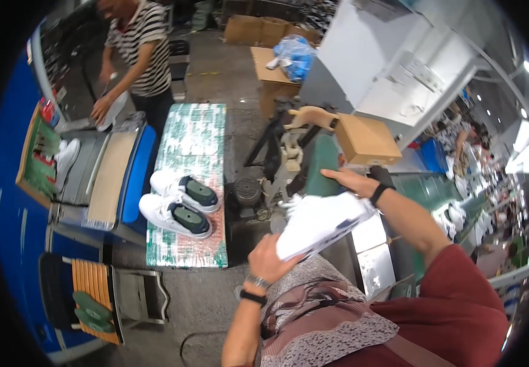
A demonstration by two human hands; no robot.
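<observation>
A white sneaker [321, 221] with dark marks along its sole is held in front of my body, tilted on its side. My left hand [270, 260] is closed round one end of it, near my waist. At the other end my right hand [357, 182] grips the shoe from above, its fingers partly hidden behind it. Right behind the shoe stands a green piece [322, 164], near my right thumb; whether it touches the shoe I cannot tell. A pair of white sneakers [176, 217] with green lasts inside rests on the narrow bench to the left.
The bench [185, 134] is wrapped in green and white film. A machine with a motor [247, 191] and a cardboard box [367, 139] stand ahead. Green insole-shaped pieces [93, 312] lie on a slatted chair at lower left. A co-worker [145, 55] in stripes works at the conveyor [114, 174].
</observation>
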